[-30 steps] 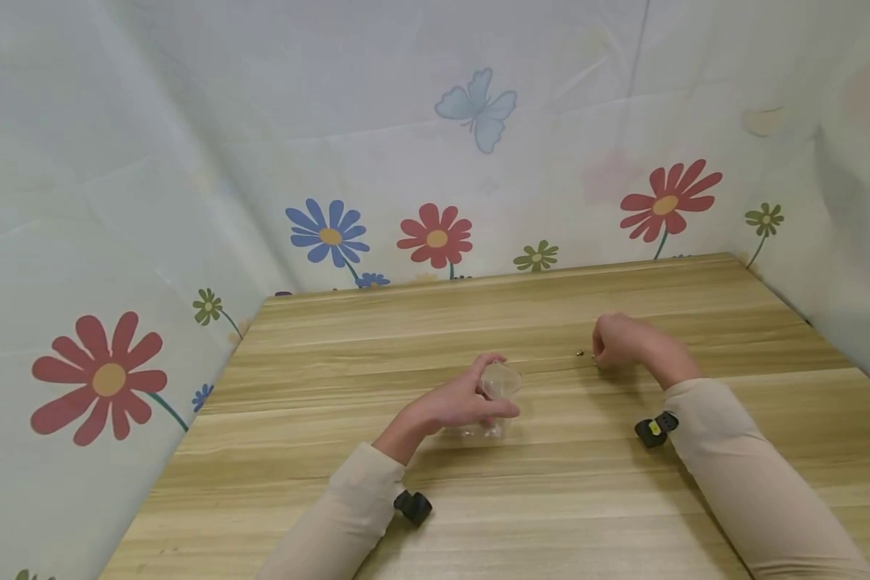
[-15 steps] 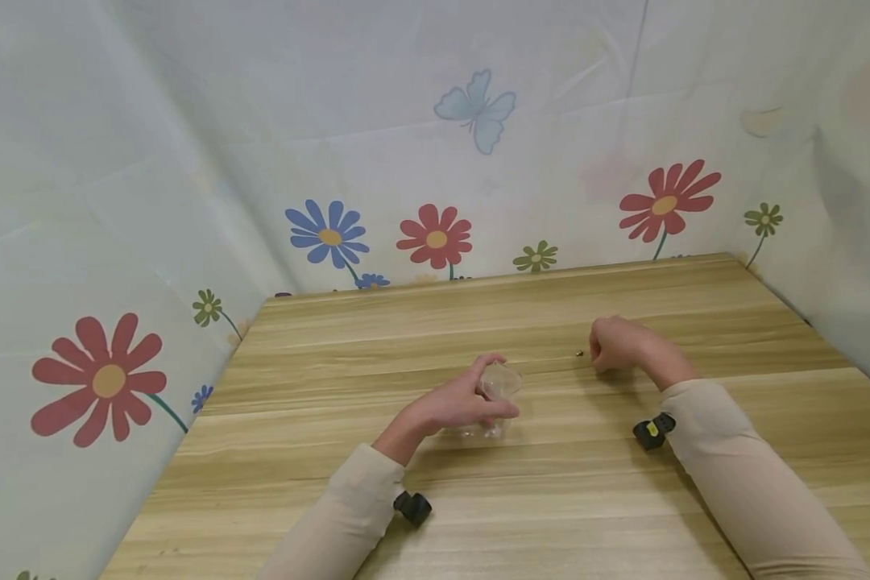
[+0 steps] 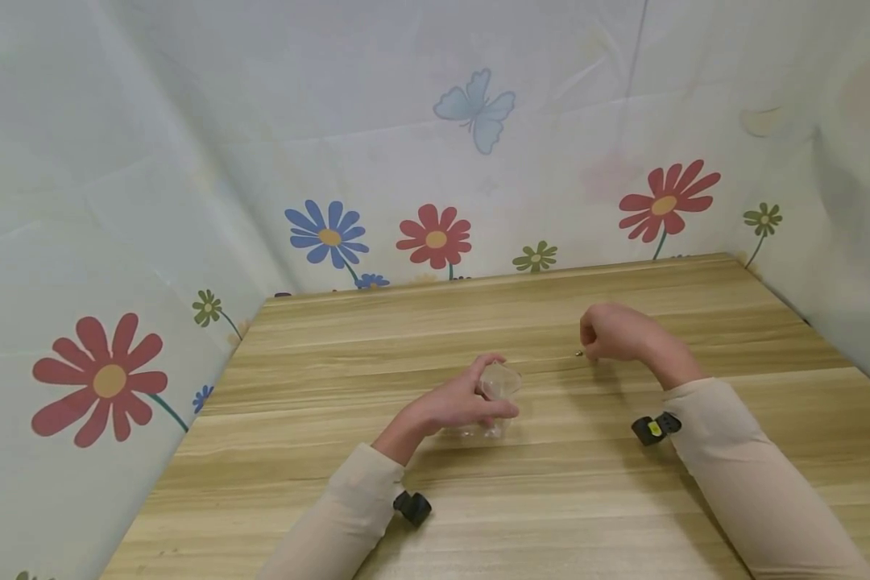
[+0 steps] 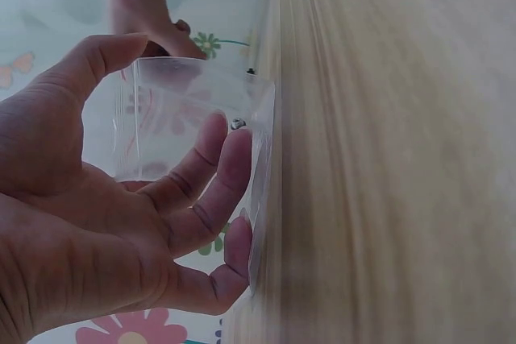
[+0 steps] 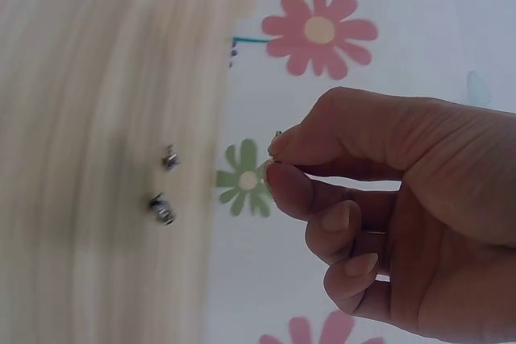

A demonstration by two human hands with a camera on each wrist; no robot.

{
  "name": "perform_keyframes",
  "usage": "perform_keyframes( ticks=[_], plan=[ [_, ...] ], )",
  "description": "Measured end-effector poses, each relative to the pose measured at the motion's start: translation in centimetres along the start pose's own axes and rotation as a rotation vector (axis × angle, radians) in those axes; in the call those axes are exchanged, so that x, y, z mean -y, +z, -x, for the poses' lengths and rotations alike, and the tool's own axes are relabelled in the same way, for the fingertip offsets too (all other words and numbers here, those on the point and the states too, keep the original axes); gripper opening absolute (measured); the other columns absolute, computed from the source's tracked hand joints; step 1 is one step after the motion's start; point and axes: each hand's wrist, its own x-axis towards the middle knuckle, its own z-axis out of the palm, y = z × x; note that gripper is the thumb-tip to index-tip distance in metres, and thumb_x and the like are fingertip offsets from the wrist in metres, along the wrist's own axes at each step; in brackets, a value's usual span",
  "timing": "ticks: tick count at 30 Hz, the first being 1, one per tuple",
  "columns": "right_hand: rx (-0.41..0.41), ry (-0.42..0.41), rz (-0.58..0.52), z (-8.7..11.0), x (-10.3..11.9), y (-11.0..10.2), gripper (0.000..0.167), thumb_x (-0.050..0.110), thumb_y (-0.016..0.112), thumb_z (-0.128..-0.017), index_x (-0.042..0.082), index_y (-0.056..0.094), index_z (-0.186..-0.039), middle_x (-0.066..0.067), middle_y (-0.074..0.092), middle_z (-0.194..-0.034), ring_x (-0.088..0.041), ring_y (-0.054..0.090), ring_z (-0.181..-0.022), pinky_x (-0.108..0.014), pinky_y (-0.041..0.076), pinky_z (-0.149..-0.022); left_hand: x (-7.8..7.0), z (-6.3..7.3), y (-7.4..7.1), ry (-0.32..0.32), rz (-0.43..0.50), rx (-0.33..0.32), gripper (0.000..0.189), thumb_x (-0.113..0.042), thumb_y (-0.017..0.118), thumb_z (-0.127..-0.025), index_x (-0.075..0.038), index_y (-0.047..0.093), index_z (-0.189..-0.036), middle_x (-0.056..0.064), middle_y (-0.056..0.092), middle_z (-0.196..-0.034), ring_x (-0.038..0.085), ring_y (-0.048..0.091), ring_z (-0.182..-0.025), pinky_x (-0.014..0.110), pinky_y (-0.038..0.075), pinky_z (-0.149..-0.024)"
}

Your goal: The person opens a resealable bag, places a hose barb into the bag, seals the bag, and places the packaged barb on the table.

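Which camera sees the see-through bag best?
The left wrist view: the see-through bag looks big and close there, so its edges show, though the left hand covers some of it. The head view shows it small and partly hidden by that hand. The right wrist view doesn't show it.

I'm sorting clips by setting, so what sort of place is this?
Probably a makeshift recording booth: a wood-grain tabletop is backed and flanked by creased white sheeting printed with flowers, and small black cameras sit by both cuffs.
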Motion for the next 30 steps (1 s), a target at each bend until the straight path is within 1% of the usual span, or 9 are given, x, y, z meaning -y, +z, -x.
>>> perform_keyframes(
  ticks=[5,8,13,16,20,26,30],
  plan=[
    [-0.036,-0.029,-0.002,0.5,1.5,-0.6,0.012,0.004,0.070,-0.084,0.008,0.064,-0.075,-0.001,0.057,-0.069,-0.016,0.051,-0.061,-0.033,0.043,-0.058,-0.1,-0.1,0.0,-0.001,-0.005,-0.003,0.082,-0.030,0.077,-0.089,-0.024,0.026,-0.153,0.009,0.068,-0.099,0.030,0.069,-0.085,0.040,0.050,-0.085],
    [-0.047,-0.026,-0.012,0.8,2.6,-1.0,0.011,0.004,0.070,-0.085,0.009,0.064,-0.076,-0.001,0.056,-0.069,-0.016,0.051,-0.059,-0.032,0.043,-0.058,-0.1,-0.1,0.0,-0.005,-0.004,-0.006,0.084,-0.031,0.077,-0.088,-0.022,0.025,-0.154,0.009,0.068,-0.099,0.030,0.069,-0.084,0.040,0.050,-0.085],
    [-0.070,-0.041,-0.014,1.2,4.0,-1.4,0.008,0.005,0.070,-0.085,0.009,0.066,-0.079,-0.001,0.056,-0.071,-0.016,0.051,-0.063,-0.033,0.043,-0.060,-0.3,0.0,0.0,-0.008,-0.003,-0.007,0.086,-0.031,0.077,-0.089,-0.019,0.023,-0.155,0.010,0.066,-0.100,0.030,0.069,-0.085,0.040,0.049,-0.086],
    [-0.090,-0.073,-0.011,1.2,4.7,-1.4,0.008,0.005,0.071,-0.083,0.010,0.067,-0.079,0.000,0.056,-0.071,-0.016,0.051,-0.064,-0.033,0.044,-0.061,-0.4,0.0,0.1,-0.010,-0.004,-0.008,0.085,-0.031,0.077,-0.088,-0.021,0.024,-0.154,0.011,0.066,-0.101,0.030,0.069,-0.084,0.040,0.049,-0.085],
    [-0.103,-0.150,-0.021,1.1,5.4,-0.9,0.008,0.004,0.070,-0.082,0.010,0.067,-0.078,0.002,0.057,-0.070,-0.014,0.051,-0.063,-0.032,0.045,-0.062,-0.4,0.1,0.2,-0.019,-0.008,-0.012,0.084,-0.031,0.078,-0.088,-0.023,0.026,-0.153,0.011,0.064,-0.103,0.029,0.069,-0.084,0.038,0.049,-0.083],
    [-0.098,-0.232,-0.055,0.7,6.3,-0.2,0.011,0.003,0.069,-0.082,0.012,0.067,-0.076,0.005,0.059,-0.070,-0.011,0.052,-0.063,-0.031,0.046,-0.061,-0.5,0.2,0.3,-0.027,-0.006,-0.013,0.085,-0.031,0.078,-0.088,-0.022,0.025,-0.154,0.012,0.062,-0.105,0.028,0.068,-0.085,0.038,0.049,-0.083],
    [-0.111,-0.283,-0.068,0.4,7.1,0.6,0.011,0.002,0.068,-0.082,0.012,0.068,-0.077,0.007,0.060,-0.070,-0.009,0.052,-0.063,-0.029,0.046,-0.061,-0.4,0.2,0.2,-0.025,-0.009,-0.011,0.086,-0.032,0.078,-0.088,-0.021,0.024,-0.155,0.011,0.064,-0.102,0.029,0.068,-0.084,0.038,0.048,-0.083]
  ],
)
